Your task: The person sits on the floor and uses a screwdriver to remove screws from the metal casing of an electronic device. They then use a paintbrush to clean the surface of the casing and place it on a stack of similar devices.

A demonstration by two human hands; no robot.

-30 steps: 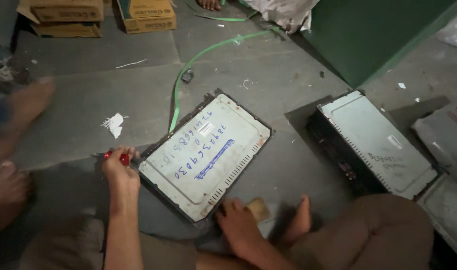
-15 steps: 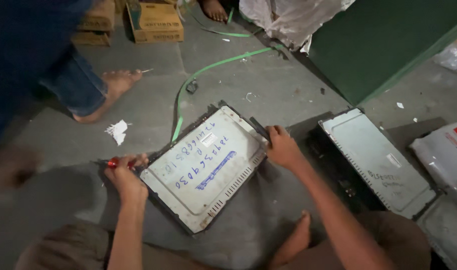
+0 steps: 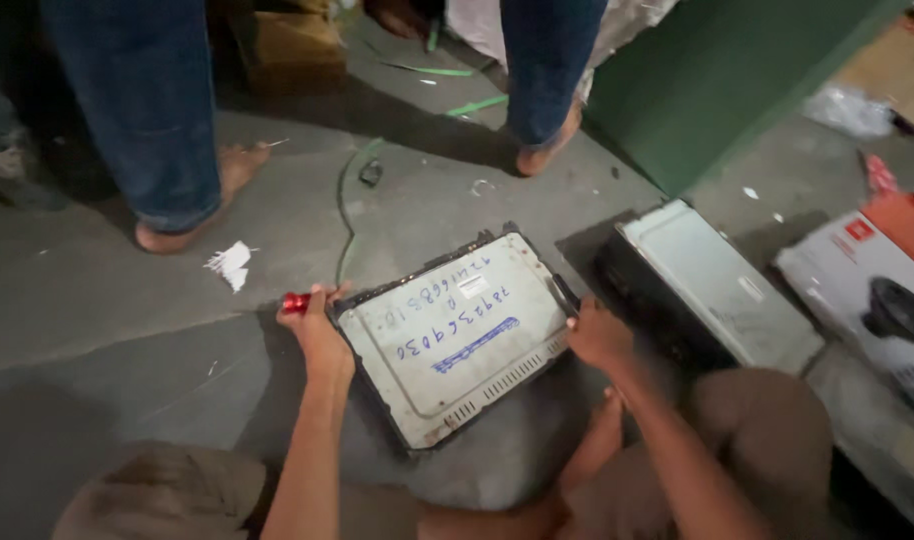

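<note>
Two bare hands grip a flat grey metal device case [image 3: 457,340] with blue handwriting on its lid, lying on the grey concrete floor [image 3: 97,330] between the person's knees. The left hand [image 3: 317,325] is closed on the case's left corner and also clasps a small red-handled tool [image 3: 295,302]. The right hand [image 3: 597,335] is curled over the case's right edge. Just beside that edge lies a second grey metal unit [image 3: 717,285], and a white printed carton [image 3: 867,290] sits at the floor's right side. Another person's bare feet in blue jeans [image 3: 142,110] stand beyond the case, near a white paper scrap [image 3: 230,265].
</note>
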